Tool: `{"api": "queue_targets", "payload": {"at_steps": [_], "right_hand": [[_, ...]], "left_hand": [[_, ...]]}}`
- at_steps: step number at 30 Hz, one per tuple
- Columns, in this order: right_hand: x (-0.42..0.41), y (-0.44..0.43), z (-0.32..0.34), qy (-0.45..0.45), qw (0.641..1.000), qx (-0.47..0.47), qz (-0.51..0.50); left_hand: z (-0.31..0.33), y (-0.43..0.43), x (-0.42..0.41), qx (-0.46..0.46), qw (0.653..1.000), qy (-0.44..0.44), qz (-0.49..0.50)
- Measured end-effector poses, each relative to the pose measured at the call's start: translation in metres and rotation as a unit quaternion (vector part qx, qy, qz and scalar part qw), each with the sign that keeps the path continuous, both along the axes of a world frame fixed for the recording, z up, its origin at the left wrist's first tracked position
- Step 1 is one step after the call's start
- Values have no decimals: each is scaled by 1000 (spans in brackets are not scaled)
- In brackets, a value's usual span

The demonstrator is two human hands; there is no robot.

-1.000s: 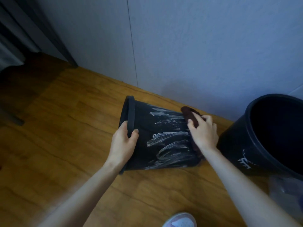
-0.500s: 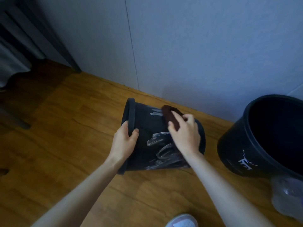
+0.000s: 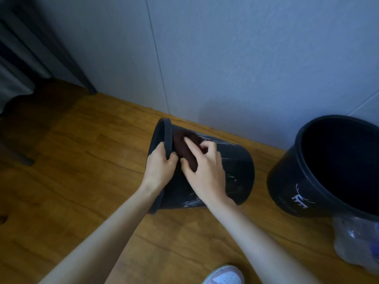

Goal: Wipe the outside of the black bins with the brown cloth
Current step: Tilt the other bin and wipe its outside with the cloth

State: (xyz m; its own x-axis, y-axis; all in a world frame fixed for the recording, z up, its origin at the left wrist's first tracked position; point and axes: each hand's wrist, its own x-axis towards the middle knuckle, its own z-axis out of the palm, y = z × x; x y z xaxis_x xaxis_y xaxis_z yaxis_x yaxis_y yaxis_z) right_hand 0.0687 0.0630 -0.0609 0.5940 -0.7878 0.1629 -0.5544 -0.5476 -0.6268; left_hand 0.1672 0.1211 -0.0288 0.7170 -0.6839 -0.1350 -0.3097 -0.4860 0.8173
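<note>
a black round plastic bin [image 3: 238,173] lies on its side at the centre of the frame, on the brown wooden floor [image 3: 82,181], near the base of the grey wall [image 3: 246,58]. its open end faces the left of the frame. faint white streaks show on its upper side wall.

the left hand [image 3: 159,171] grasps the thick rim [image 3: 168,136] of this bin, fingers inside, thumb outside.

the right hand [image 3: 207,171] grasps a dark brown cloth [image 3: 184,150] and presses it against the outer wall just beside the rim. the index finger lies straight on the cloth; the other fingers are curled.

a second black round plastic bin [image 3: 287,189] stands upright at the right edge, apart from the first, with a white mark [image 3: 299,198] on its wall. a clear plastic bag [image 3: 356,242] lies in the lower right corner, touching it. the toe of a pale shoe [image 3: 224,275] shows at the bottom edge.
</note>
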Motion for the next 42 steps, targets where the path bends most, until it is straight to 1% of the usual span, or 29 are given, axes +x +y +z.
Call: {"api": "queue_targets", "payload": {"at_steps": [2,4,6,8,11,13,16,18,20,22,24,26,27,29,32,35,38,40,42], "right_hand": [[-6,-3,-4,8,1000,-23,16],[-18,-18,-16,25,999,-18,-17],[-37,-40,-32,54,994,16,-98],[-58,-61,-41,96,980,65,-163],[-64,-71,-39,138,965,105,-194],[-49,-58,-28,118,973,88,-176],[-17,-28,-6,65,993,23,-93],[-7,-17,4,44,998,-12,-37],[-10,-22,4,41,998,-49,2],[-22,-40,-8,56,997,-55,-13],[-41,-65,-25,108,991,2,-85],[-62,-86,-37,160,973,74,-146],[-69,-91,-39,174,967,93,-162],[-71,-90,-40,179,964,96,-173],[-57,-59,-28,125,980,43,-147],[-37,-17,-12,40,998,-14,-48],[-30,-4,-7,19,998,-60,21],[-31,-15,-11,22,997,-76,24],[-36,-36,-18,37,998,-42,-35]], "left_hand": [[1,-1,1,8,1000,5,-6],[3,0,3,14,1000,21,-3],[4,1,5,23,999,39,5],[4,2,6,25,999,47,12],[5,0,3,27,999,30,10],[7,-3,0,29,999,23,7],[8,-6,-5,36,999,14,-4],[8,-9,-9,36,999,1,-14],[10,-11,-11,38,999,-9,-18],[11,-12,-10,43,999,-7,-20],[13,-11,-9,43,999,-2,-19],[14,-11,-8,42,999,2,-21],[14,-11,-9,41,999,3,-23],[16,-12,-10,43,999,7,-22],[18,-17,-11,51,999,13,-11],[18,-24,-12,56,998,21,1],[19,-29,-15,51,998,24,4],[19,-32,-15,47,998,33,7],[21,-34,-13,52,998,36,7]]}}
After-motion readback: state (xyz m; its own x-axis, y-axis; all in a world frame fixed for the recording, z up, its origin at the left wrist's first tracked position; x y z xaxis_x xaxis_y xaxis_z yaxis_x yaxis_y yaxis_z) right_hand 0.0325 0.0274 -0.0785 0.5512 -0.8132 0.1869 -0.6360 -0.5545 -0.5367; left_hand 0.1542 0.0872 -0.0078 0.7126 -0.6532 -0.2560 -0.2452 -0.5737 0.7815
